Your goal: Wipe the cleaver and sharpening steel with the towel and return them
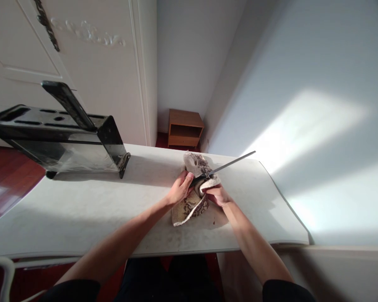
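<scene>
Wrapped round the black handle of a long knife (234,162) is my left hand (180,188). The narrow grey blade points up and to the right, seen almost edge-on. My right hand (219,195) is closed on a brown and cream patterned cloth (192,205), which is folded up round the knife near the base of the blade. Part of the cloth lies on the white table (145,214), below and behind both hands. Folds of cloth cover the right fingertips.
A black knife block (105,134) with clear sides stands at the table's left, one black handle (67,102) sticking up from it. A pale wall (318,167) borders the right end. Behind are a white cabinet (113,84) and a small brown nightstand (185,119).
</scene>
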The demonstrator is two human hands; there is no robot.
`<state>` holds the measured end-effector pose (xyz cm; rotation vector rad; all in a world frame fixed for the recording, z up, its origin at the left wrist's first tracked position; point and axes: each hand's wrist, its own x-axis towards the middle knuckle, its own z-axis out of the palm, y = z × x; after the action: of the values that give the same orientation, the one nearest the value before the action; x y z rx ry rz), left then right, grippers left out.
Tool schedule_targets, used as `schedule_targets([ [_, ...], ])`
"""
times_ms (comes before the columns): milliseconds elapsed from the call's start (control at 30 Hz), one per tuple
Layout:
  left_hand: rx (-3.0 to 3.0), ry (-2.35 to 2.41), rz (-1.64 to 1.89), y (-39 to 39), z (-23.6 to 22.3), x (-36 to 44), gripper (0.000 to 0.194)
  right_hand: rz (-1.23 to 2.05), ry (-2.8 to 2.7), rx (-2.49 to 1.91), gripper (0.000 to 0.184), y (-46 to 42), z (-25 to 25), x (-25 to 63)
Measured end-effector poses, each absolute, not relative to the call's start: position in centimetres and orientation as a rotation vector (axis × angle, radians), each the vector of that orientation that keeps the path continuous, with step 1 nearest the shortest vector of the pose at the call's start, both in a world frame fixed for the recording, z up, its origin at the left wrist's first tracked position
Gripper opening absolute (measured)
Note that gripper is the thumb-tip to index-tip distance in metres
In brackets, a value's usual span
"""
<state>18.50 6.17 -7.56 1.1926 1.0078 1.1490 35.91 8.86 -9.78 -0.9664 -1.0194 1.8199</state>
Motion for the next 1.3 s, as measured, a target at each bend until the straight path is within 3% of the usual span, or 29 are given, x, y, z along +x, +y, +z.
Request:
schedule_targets([
  [200,1.469,1.092,1.126,5.9,-8.1,18.5,0.047,1.660,-1.202,-1.006,0.035,9.0,-9.8,35.3],
  [400,1.769,1.338,0.911,5.3,-7.8,18.4,0.039,1.698,-1.219,-0.949,0.040,8.5,-9.3,34.8],
  [600,1.864,1.377,0.810,5.0,-7.2,18.4,0.041,1.729,-1.052,-0.978,0.045,8.2,-8.8,34.4],
  [967,2.209,1.597,0.419,5.7,-6.1,18.5,0.050,1.614,-0.822,-0.964,0.036,8.8,-8.9,34.4],
  [1100,2.213,1.601,0.444,5.6,-6.3,18.6,0.057,1.556,-0.843,-0.954,0.036,8.9,-9.0,34.2],
  [1300,2.004,1.658,0.613,5.2,-7.3,19.4,0.052,1.511,-0.903,-0.969,0.036,9.1,-8.9,34.1],
])
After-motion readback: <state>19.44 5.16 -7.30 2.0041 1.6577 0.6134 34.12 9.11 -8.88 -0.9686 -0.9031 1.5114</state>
